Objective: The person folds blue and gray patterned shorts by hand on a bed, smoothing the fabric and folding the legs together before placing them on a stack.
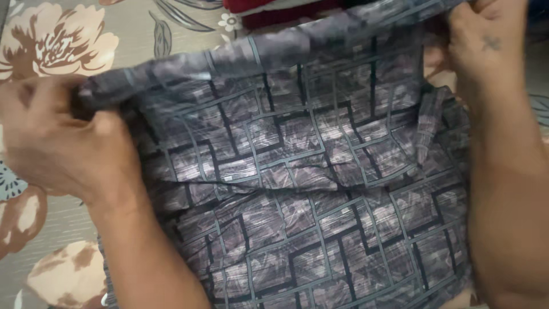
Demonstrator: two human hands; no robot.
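A grey cloth garment (309, 171) with a dark block-and-line pattern is stretched between my two hands, filling the middle of the view. My left hand (57, 137) is closed on its upper left edge, pinching a rolled fold. At the top right, my right hand (486, 46) grips the upper right edge. The top edge of the cloth runs taut and slanted from left hand up to right hand. The rest of the garment hangs down between my forearms toward the bottom of the view.
Under everything lies a beige sheet (74, 34) with large brown and cream flowers. A red folded cloth (269, 11) lies at the top middle, behind the garment's raised edge.
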